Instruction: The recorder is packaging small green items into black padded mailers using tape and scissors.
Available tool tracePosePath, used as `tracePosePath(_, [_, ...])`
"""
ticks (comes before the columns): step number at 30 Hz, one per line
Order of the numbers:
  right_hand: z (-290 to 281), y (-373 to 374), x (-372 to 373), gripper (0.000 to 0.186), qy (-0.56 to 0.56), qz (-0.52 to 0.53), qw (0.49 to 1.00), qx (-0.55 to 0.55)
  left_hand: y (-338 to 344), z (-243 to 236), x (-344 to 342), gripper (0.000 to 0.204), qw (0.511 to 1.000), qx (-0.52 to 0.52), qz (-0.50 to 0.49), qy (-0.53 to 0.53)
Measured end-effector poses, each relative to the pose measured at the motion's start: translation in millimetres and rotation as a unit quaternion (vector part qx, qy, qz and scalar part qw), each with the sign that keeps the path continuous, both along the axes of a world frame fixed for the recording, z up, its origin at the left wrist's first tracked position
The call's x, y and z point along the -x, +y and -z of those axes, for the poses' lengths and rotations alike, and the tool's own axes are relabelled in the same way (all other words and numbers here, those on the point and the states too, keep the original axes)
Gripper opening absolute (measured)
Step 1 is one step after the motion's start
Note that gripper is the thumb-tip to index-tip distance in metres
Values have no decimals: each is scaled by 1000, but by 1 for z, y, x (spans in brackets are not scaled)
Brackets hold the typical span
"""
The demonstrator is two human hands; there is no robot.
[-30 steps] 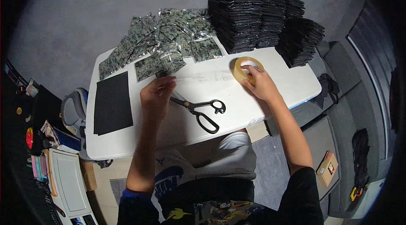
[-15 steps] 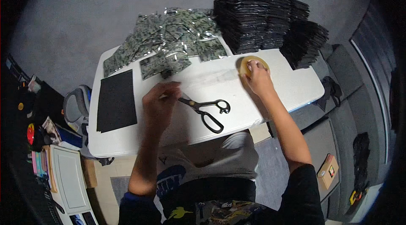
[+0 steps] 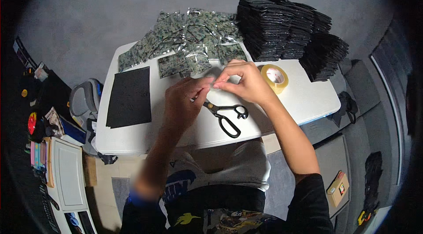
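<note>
My left hand (image 3: 183, 99) and my right hand (image 3: 240, 82) meet over the middle of the white table (image 3: 317, 102), fingertips pinched around a piece of clear tape (image 3: 214, 86). Just beneath them lie large black-handled scissors (image 3: 231, 129), with the blades partly hidden by my left hand. A roll of clear yellowish tape (image 3: 277, 88) rests by itself right of my right hand. Camouflage items in glossy clear bags (image 3: 176, 62) lie along the back, close beyond my fingers. A black sheet stack (image 3: 128, 95) lies to the left.
Tall piles of folded black packages (image 3: 273, 27) stand at the back right. A grey sofa (image 3: 361, 80) with a cardboard box (image 3: 338, 190) nearby runs along the right. A grey chair (image 3: 81, 97) and a white cabinet (image 3: 70, 172) are at the left.
My right hand has let go of the tape roll and moved left to meet my left hand, which moved slightly right. The strip stretched between them is now bunched at their fingertips.
</note>
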State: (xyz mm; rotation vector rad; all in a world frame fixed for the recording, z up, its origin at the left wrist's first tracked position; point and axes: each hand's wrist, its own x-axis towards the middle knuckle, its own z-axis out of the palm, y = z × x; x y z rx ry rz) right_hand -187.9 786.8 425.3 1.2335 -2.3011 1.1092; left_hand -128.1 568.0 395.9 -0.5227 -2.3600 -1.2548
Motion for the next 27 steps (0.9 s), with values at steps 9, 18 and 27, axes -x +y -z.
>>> tracePosePath(9, [3,6,1,16,-84,63,994,42,-25,21,9,39,973,-227,-24,-39])
tracePosePath(18, [9,12,3,15,-86,59,993,51,25,26,9,11,990,-142,-22,-7])
tracePosePath(27, [15,10,-2,16,-40,94,993,56,27,45,17,13,987,-143,-68,28])
